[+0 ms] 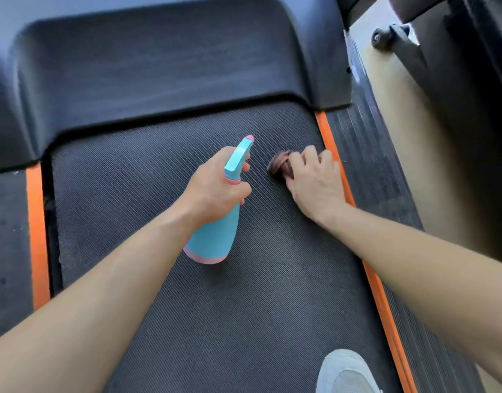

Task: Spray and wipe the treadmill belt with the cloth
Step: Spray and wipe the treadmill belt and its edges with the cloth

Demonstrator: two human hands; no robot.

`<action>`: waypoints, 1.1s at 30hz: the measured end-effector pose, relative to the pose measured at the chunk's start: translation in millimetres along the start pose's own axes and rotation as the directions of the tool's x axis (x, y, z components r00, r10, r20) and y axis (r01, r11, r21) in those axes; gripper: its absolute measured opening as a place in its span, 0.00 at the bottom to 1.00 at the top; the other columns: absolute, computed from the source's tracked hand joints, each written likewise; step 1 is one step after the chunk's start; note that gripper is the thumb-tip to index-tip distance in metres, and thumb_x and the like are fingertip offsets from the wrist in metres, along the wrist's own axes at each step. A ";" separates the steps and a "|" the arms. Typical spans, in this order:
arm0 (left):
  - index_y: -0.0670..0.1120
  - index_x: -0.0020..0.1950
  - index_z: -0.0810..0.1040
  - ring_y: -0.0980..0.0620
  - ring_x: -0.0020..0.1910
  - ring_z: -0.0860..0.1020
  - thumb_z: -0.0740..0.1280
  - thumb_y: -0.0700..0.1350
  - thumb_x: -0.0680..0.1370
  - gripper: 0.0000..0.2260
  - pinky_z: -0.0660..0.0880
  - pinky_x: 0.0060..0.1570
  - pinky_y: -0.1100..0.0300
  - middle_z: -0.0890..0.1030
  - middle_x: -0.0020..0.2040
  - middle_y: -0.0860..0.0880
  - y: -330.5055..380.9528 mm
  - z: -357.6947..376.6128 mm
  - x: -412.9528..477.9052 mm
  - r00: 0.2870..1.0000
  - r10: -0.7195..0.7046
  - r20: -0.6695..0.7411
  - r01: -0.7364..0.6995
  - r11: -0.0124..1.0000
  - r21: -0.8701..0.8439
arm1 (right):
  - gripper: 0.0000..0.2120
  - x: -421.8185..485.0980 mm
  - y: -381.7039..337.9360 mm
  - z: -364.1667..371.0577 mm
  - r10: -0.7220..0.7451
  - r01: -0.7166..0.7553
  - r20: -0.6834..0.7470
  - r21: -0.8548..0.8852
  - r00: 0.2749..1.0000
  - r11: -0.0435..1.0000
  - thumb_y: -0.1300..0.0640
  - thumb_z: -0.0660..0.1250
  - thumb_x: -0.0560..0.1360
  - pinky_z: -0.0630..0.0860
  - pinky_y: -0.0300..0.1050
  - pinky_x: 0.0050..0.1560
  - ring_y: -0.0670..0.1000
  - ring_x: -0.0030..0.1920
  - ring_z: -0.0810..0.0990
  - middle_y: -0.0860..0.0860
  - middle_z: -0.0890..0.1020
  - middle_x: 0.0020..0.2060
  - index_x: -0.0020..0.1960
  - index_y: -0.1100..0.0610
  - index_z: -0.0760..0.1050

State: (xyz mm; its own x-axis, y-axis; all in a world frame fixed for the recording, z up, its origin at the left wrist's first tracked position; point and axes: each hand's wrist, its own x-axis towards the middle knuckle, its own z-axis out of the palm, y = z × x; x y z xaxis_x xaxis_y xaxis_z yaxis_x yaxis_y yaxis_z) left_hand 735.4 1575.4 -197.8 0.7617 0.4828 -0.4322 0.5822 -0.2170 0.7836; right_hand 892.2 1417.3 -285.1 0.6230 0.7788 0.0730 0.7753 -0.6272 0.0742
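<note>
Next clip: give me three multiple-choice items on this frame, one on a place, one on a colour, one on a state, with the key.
1. Where does the cloth lie on the treadmill belt? A) near its right orange strip B) near its left orange strip C) on the motor cover
2. What colour is the body of the spray bottle? A) white B) light blue C) green
3. What is the left hand doing? A) resting flat B) hanging idle C) gripping the bottle
Key: 1 A, the right hand holds it there; 2 B, blue with pink trim; 3 C, fingers wrap its neck.
</note>
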 end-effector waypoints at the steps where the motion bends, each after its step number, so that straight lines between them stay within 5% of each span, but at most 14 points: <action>1: 0.56 0.63 0.76 0.53 0.36 0.86 0.69 0.41 0.71 0.21 0.83 0.52 0.51 0.83 0.54 0.57 1.2 1.2 -1.1 1.000 0.003 0.020 -0.004 1.000 0.024 | 0.15 -20.9 -0.6 -1.9 -0.040 0.039 0.013 0.037 0.999 0.999 0.48 0.70 0.73 0.72 0.55 0.38 0.63 0.46 0.75 0.58 0.77 0.50 0.53 0.56 0.76; 6: 0.55 0.56 0.76 0.52 0.36 0.87 0.69 0.42 0.71 0.16 0.82 0.48 0.56 0.84 0.56 0.55 12.7 23.3 -9.4 0.989 -0.049 0.139 0.041 0.997 0.059 | 0.17 -101.8 12.6 -5.8 -0.169 0.156 0.084 0.144 0.982 0.977 0.49 0.74 0.72 0.73 0.56 0.39 0.63 0.46 0.74 0.58 0.77 0.50 0.55 0.56 0.76; 10: 0.53 0.53 0.77 0.52 0.35 0.87 0.65 0.48 0.64 0.17 0.84 0.48 0.52 0.84 0.55 0.51 21.8 45.5 -14.9 0.979 -0.064 0.196 0.051 0.996 0.075 | 0.18 -117.7 17.5 -10.1 -0.135 0.116 0.100 0.175 0.986 0.978 0.49 0.73 0.72 0.73 0.56 0.40 0.62 0.47 0.74 0.57 0.77 0.53 0.58 0.56 0.76; 14: 0.48 0.56 0.78 0.48 0.37 0.87 0.69 0.44 0.71 0.14 0.84 0.49 0.51 0.83 0.57 0.49 27.0 58.3 -17.3 0.974 -0.058 0.220 0.033 0.993 0.112 | 0.19 -139.4 17.3 -16.2 -0.081 0.055 0.138 0.186 0.987 0.981 0.48 0.72 0.73 0.74 0.55 0.40 0.61 0.48 0.73 0.56 0.76 0.53 0.60 0.55 0.76; 21: 0.52 0.44 0.72 0.51 0.35 0.87 0.68 0.41 0.74 0.08 0.81 0.45 0.57 0.81 0.43 0.54 21.4 65.5 -28.3 0.978 -0.073 0.198 0.040 0.985 0.167 | 0.18 -159.7 17.9 -23.2 -0.074 0.040 0.165 0.200 0.984 0.979 0.44 0.64 0.76 0.73 0.54 0.41 0.59 0.47 0.73 0.53 0.76 0.53 0.61 0.53 0.75; 28: 0.50 0.44 0.75 0.49 0.35 0.86 0.68 0.36 0.73 0.09 0.85 0.46 0.49 0.84 0.53 0.48 8.8 39.5 -50.8 0.957 -0.082 0.278 0.049 0.991 0.124 | 0.19 -148.1 6.3 -26.2 -0.056 0.024 0.157 0.198 0.986 0.980 0.44 0.67 0.75 0.75 0.55 0.43 0.60 0.48 0.73 0.54 0.76 0.53 0.61 0.53 0.75; 33: 0.51 0.41 0.72 0.46 0.36 0.87 0.66 0.44 0.66 0.06 0.84 0.48 0.44 0.80 0.35 0.56 -7.1 21.4 -64.7 0.942 -0.097 0.322 0.051 0.988 0.148 | 0.19 -137.7 -3.4 -21.8 -0.025 -0.002 0.126 0.213 0.992 0.977 0.43 0.65 0.77 0.75 0.56 0.45 0.59 0.49 0.73 0.53 0.76 0.54 0.62 0.52 0.75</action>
State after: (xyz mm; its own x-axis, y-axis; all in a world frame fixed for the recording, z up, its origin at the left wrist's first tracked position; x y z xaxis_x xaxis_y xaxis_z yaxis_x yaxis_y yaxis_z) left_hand 688.1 1527.6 -185.0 0.7525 0.2026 -0.6267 0.6560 -0.3155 0.6857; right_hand 801.5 1312.0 -273.7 0.6112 0.7896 -0.0548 0.7783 -0.6122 -0.1394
